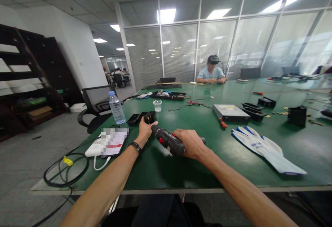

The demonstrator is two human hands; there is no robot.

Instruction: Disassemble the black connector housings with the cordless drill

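My right hand (190,143) is wrapped around the handle of a black cordless drill (169,141) with red buttons. The drill lies nearly level, its nose pointing left toward my left hand (144,130). A dark band circles my left wrist. My left fingers close on a small black plastic housing (149,117) with brass-coloured contacts inside. The drill's front end is close to my left fingers and the housing; whether a bit touches it cannot be made out. Directly left of the housing is another open black plastic box (133,119).
A water bottle (116,108), a clear cup (157,106) and a phone (116,142) with a white cable stand near my left arm. To the right lie white gloves (261,147), a metal drive box (230,112) and black housings (297,116). A person (211,71) sits across the table.
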